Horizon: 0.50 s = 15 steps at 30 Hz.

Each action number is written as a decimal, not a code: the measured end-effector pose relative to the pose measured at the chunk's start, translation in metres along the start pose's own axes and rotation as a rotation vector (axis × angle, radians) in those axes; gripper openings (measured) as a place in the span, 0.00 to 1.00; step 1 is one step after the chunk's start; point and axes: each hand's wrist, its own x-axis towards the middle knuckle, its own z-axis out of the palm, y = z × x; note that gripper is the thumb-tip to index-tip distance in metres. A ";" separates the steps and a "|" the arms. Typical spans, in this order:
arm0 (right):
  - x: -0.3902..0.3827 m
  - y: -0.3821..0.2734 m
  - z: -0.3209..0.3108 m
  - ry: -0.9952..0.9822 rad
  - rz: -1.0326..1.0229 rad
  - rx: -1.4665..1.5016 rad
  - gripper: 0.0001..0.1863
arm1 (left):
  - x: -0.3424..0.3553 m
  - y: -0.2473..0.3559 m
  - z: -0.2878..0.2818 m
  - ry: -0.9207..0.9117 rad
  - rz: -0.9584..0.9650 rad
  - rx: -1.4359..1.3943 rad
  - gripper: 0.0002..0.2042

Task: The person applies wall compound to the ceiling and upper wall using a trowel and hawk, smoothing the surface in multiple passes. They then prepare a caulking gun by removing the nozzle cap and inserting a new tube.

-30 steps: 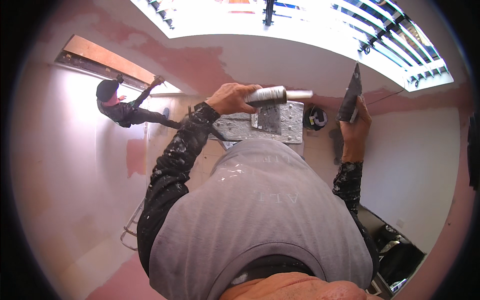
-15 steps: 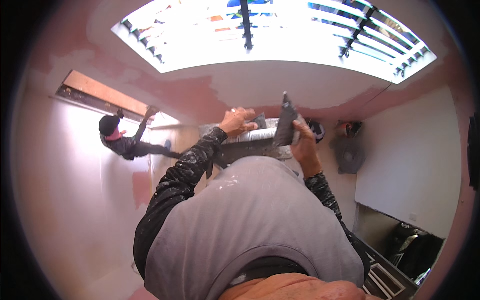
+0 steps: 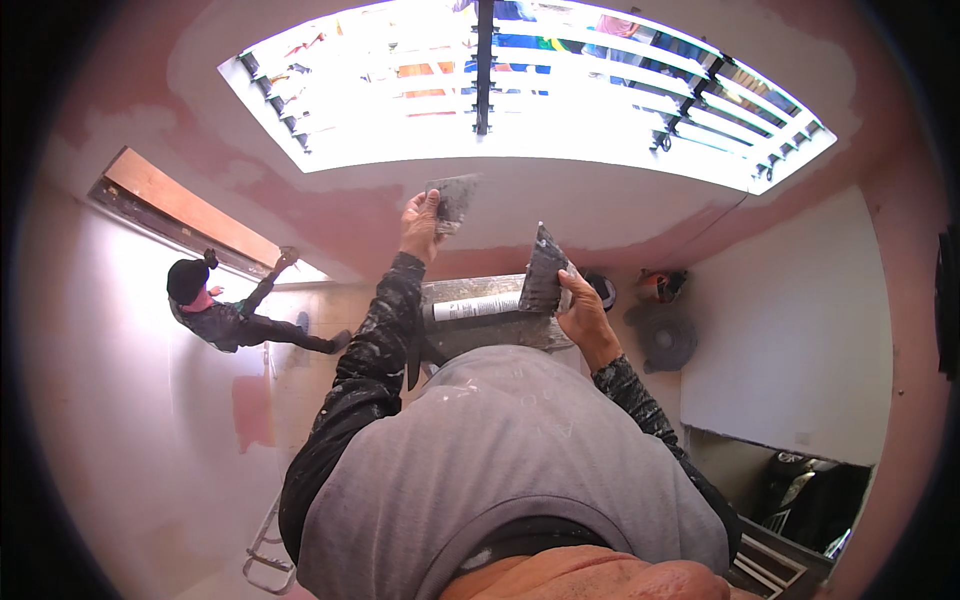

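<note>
My left hand is closed on a flat grey, stained scraper, raised above the board below. My right hand grips a dark, plaster-marked blade tool, its tapered end pointing upward, a little lower and to the right. Beneath my hands a pale cylindrical cartridge lies on a grey, stained work board, partly hidden by the right-hand tool and my torso.
A co-worker at the left reaches toward a wooden-edged opening. A bright slatted window spans the top. Dark round objects and an orange-black item sit right of the board. A metal frame shows at lower left.
My left hand has put the cartridge down on the board and risen with the scraper. My right hand has moved leftward and down with its blade. The view has shifted too.
</note>
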 end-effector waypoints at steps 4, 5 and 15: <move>0.005 0.002 -0.007 -0.044 -0.016 -0.020 0.16 | -0.019 0.014 -0.011 -0.316 0.014 -0.318 0.18; 0.003 0.001 0.002 -0.060 -0.021 -0.009 0.16 | -0.021 0.013 -0.019 -0.329 0.009 -0.343 0.18; -0.036 -0.075 0.095 -0.139 -0.973 -1.053 0.13 | -0.068 0.062 0.024 -0.620 -0.066 -0.746 0.17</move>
